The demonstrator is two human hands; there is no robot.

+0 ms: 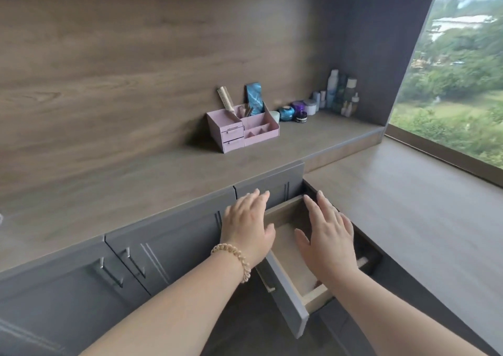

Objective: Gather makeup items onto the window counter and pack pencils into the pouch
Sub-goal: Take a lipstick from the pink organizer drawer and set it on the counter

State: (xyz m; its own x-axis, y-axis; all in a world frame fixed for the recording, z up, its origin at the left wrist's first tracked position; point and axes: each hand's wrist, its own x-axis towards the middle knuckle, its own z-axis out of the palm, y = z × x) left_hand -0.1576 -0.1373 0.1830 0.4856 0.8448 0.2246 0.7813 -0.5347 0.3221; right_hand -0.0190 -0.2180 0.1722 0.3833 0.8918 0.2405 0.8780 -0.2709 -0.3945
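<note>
Two bare forearms reaching forward from the lower edge of the head view. Both hands palm down, fingers straight and slightly spread, holding nothing. Left hand [246,225] at the far left corner of the one open grey-fronted wooden drawer [285,301], in front of the grey cabinet doors [168,249]; contact with the drawer not discernible. Right hand [328,237] above the drawer interior, thumb towards the left hand, fingertips towards the drawer's far wall. One cream spiral hair tie [231,260] around the left wrist. Drawer contents largely hidden beneath the right hand.

Makeup items all on the upper wood-grain desk [136,187], close to the back wall and well apart from both hands:
- one pink compartmented organiser [261,138] with two small drawers in its front;
- one pale bristle hairbrush [226,100] and one blue patterned flat item [254,97], both standing tilted in the organiser's rear compartments;
- five small round jars [286,113] clustered just right of the organiser, among them one teal, one purple and one dark-lidded;
- a group of upright bottles [333,86] in the corner at the window end, exact count unclear through blur.

Pencils and pouch not distinguishable with certainty. One lower wood-grain window desk [408,206] to the right of the drawer, running along the window [462,83].
</note>
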